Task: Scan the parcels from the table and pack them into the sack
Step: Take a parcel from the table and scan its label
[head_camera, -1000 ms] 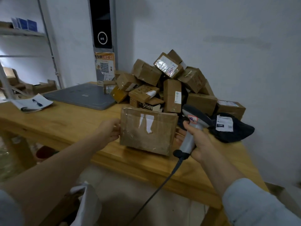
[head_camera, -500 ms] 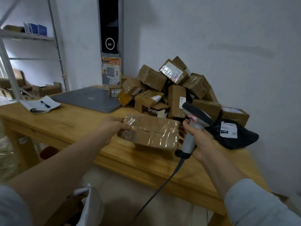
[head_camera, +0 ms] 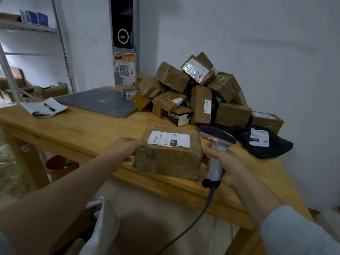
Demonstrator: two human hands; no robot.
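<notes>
Parcel (head_camera: 166, 159) between both hands at table (head_camera: 82, 129) edge, label (head_camera: 169, 138) facing up. Left hand (head_camera: 125, 150) gripping its left end, fingers curled. Right hand (head_camera: 227, 166) wrapped round scanner (head_camera: 217, 142) handle, just beside parcel's right end. Heap of parcels (head_camera: 200, 100) beyond right hand.

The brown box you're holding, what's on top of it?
A white shipping label printed with a barcode and "15H" sits on the box. What's under the box is hidden.

Wooden table (head_camera: 77, 131) bears piled parcels (head_camera: 200, 92), grey pad (head_camera: 99, 102).
</notes>
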